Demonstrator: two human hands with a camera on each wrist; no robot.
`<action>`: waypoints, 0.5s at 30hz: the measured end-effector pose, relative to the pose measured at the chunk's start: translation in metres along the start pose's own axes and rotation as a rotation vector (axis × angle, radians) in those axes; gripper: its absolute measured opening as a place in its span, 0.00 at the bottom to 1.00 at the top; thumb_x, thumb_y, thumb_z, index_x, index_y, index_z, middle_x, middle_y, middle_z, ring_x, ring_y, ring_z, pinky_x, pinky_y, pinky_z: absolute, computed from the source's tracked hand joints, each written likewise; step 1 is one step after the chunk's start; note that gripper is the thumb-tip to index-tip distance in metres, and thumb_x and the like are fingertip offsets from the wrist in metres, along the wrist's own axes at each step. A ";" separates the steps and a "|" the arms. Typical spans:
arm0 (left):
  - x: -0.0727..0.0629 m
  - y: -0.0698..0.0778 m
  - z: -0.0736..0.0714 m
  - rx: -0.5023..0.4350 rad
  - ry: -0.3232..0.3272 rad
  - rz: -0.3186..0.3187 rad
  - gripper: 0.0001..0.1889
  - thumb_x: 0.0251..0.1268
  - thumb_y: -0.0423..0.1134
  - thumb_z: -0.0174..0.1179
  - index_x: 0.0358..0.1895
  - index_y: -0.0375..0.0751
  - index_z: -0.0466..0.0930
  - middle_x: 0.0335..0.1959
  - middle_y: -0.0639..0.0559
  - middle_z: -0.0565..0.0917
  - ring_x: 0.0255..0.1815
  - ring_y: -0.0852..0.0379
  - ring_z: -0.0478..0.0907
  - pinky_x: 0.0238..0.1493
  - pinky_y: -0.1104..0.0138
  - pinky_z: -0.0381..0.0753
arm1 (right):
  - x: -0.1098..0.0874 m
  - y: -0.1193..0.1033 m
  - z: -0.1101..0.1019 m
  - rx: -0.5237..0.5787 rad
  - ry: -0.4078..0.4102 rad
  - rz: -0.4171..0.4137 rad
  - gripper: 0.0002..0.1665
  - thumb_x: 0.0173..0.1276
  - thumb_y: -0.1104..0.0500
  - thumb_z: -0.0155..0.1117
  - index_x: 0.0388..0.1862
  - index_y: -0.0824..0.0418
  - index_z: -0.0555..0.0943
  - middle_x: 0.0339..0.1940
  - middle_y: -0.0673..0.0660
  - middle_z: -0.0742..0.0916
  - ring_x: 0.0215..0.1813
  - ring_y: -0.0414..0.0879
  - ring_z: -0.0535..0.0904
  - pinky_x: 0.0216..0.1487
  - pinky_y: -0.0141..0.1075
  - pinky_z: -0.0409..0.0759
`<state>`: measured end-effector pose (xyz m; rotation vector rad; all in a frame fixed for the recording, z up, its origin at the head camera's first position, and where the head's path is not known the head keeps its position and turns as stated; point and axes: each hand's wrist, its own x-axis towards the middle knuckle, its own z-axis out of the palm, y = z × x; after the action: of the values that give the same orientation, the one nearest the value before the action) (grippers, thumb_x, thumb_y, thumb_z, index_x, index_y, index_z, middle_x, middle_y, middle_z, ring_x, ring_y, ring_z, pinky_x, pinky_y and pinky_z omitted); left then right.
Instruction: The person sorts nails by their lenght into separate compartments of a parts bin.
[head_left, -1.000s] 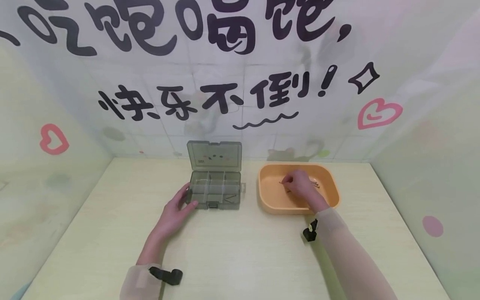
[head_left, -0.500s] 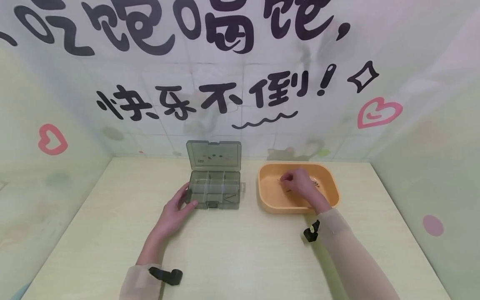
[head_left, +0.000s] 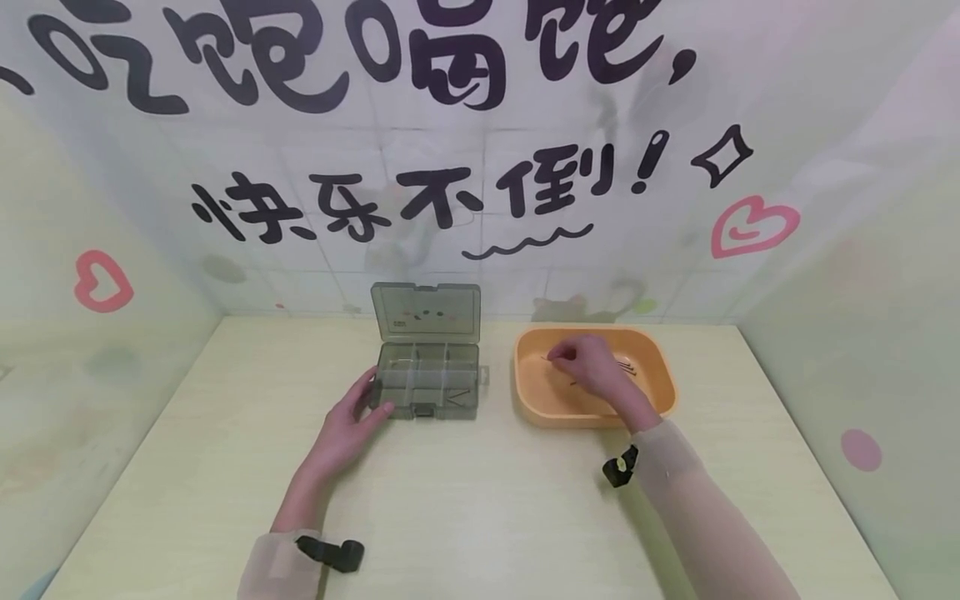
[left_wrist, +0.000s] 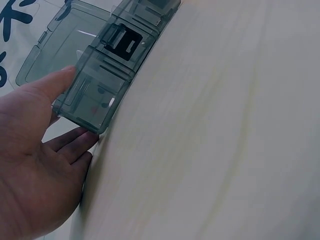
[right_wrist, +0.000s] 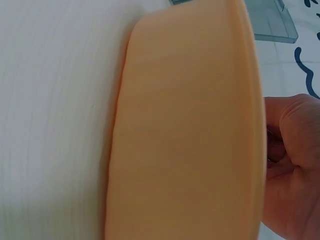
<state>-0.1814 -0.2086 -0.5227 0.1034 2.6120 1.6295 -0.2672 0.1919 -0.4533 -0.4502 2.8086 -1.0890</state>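
A grey see-through compartment box (head_left: pixel 425 379) stands with its lid (head_left: pixel 426 312) raised, and two thin nails (head_left: pixel 459 397) lie in its front right compartment. My left hand (head_left: pixel 352 429) holds the box by its left end. In the left wrist view the thumb (left_wrist: pixel 62 80) lies on the front corner and the fingers (left_wrist: pixel 77 145) reach along the end near the table. Over the orange tray (head_left: pixel 525 396), my right hand (head_left: pixel 588 364) pinches a thin nail (head_left: pixel 544 358) between thumb and fingertips. The tray wall hides these fingertips in the right wrist view.
Several dark nails (head_left: pixel 627 367) lie in the right part of the tray, and one more (head_left: pixel 574 383) shows below the right hand. Behind the box and tray rises a printed back wall (head_left: pixel 322 275). Side panels (head_left: pixel 840 358) border the pale table (head_left: pixel 480 508).
My right hand has shifted slightly left and up inside the tray with the nail in its fingertips. The left hand and the box hold still.
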 end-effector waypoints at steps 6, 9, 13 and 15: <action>0.000 -0.001 0.000 -0.004 -0.002 -0.003 0.42 0.77 0.53 0.59 0.84 0.46 0.48 0.78 0.28 0.58 0.79 0.33 0.55 0.78 0.46 0.58 | -0.001 -0.012 0.004 0.010 0.018 -0.091 0.07 0.70 0.67 0.68 0.43 0.68 0.89 0.39 0.59 0.90 0.39 0.49 0.84 0.41 0.40 0.87; 0.000 0.000 0.000 -0.009 -0.002 -0.003 0.42 0.77 0.52 0.59 0.84 0.46 0.48 0.78 0.28 0.58 0.79 0.32 0.55 0.78 0.46 0.58 | -0.001 -0.019 0.007 0.016 0.026 -0.133 0.07 0.69 0.67 0.68 0.42 0.68 0.89 0.38 0.58 0.91 0.40 0.48 0.85 0.43 0.42 0.87; 0.000 0.001 0.000 -0.011 -0.004 -0.007 0.42 0.77 0.51 0.59 0.84 0.46 0.47 0.79 0.28 0.57 0.79 0.32 0.54 0.78 0.46 0.57 | 0.000 -0.026 0.010 0.000 0.027 -0.174 0.05 0.68 0.67 0.69 0.41 0.66 0.90 0.37 0.56 0.91 0.39 0.47 0.84 0.44 0.42 0.87; -0.001 0.001 0.000 -0.008 -0.003 -0.010 0.42 0.78 0.51 0.59 0.84 0.46 0.47 0.79 0.28 0.57 0.79 0.32 0.55 0.78 0.47 0.57 | 0.000 -0.029 0.012 -0.006 0.025 -0.190 0.05 0.68 0.68 0.69 0.40 0.65 0.90 0.37 0.56 0.91 0.38 0.47 0.84 0.43 0.42 0.86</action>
<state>-0.1807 -0.2078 -0.5216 0.0922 2.5992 1.6358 -0.2582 0.1635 -0.4423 -0.7223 2.8383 -1.1262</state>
